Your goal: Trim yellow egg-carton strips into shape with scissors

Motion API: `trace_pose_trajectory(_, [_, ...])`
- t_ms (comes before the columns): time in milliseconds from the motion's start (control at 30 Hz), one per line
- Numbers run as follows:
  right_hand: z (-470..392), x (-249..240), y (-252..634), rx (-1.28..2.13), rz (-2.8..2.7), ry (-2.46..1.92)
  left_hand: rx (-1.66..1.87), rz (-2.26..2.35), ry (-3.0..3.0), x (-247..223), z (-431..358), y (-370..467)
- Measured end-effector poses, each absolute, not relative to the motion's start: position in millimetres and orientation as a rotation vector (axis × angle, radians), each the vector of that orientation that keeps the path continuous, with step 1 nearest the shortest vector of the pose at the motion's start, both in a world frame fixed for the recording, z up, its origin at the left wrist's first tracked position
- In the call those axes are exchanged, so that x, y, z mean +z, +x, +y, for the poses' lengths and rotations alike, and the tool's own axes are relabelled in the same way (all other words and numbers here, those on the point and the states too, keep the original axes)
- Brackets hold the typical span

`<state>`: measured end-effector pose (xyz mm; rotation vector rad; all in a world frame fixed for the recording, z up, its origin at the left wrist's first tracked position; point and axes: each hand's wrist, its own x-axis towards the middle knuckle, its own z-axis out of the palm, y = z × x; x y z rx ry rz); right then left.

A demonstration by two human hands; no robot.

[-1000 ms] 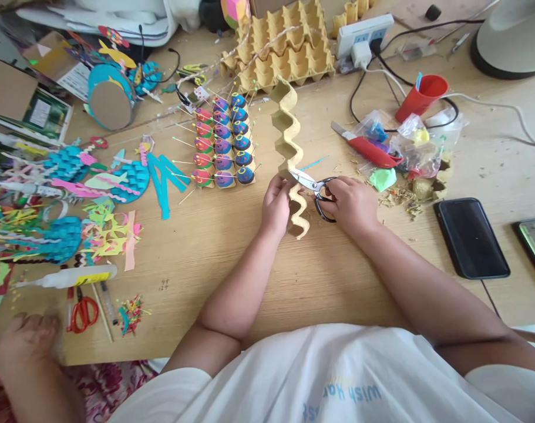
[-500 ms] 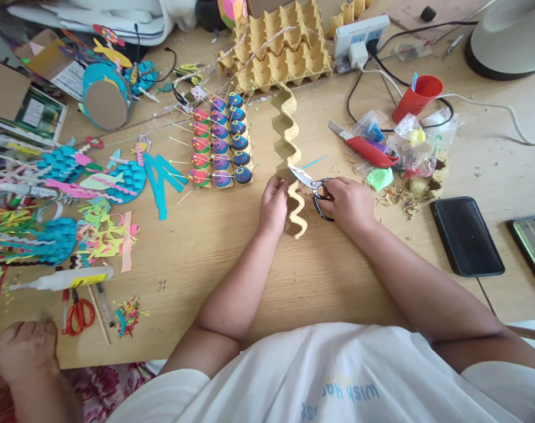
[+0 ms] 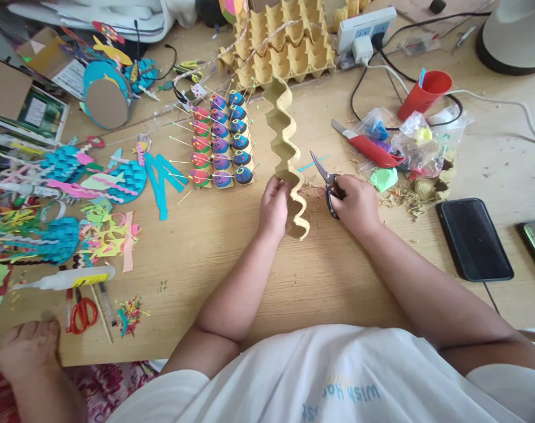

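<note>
My left hand (image 3: pixel 276 205) is closed on the lower part of an egg carton strip (image 3: pixel 286 147), a tan length of cups with a wavy edge. My right hand (image 3: pixel 356 201) grips the black handles of a pair of scissors (image 3: pixel 323 170). The blades look closed and point up and left, apart from the strip's right edge. On the table between strip and scissors lies a thin blue stick (image 3: pixel 313 163). Left of the strip stand three rows of painted egg carton cups (image 3: pixel 221 145), red, purple and blue, with pins stuck in them.
Egg trays (image 3: pixel 289 41) and a power strip (image 3: pixel 366 29) lie at the back. To the right are a red cup (image 3: pixel 424 95), a red-handled knife (image 3: pixel 373 150), bagged clay, scraps and a phone (image 3: pixel 474 239). Paper crafts, a glue bottle (image 3: pixel 76 277) and another person's hand (image 3: pixel 32 349) are at left.
The scissors have come away from the strip's edge to the right, and their blades have closed. The strip has turned slightly in my left hand, its lower end shifting right.
</note>
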<state>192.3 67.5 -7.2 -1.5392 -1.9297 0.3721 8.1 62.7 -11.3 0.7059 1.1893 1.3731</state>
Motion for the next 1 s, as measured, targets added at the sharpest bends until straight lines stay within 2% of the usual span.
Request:
trace_pose_trajectory(633, [67, -7, 190, 0.478, -2.025, -1.407, 1.479, 1.18, 0.789, -4, 56, 10])
trace_pose_trajectory(800, [70, -9, 193, 0.463, -1.886, -1.388, 1.368, 1.051, 0.605, 11, 52, 8])
trace_pose_trajectory(1000, [70, -10, 192, 0.411, -1.902, -1.338, 1.207, 1.034, 0.787, 22, 44, -1])
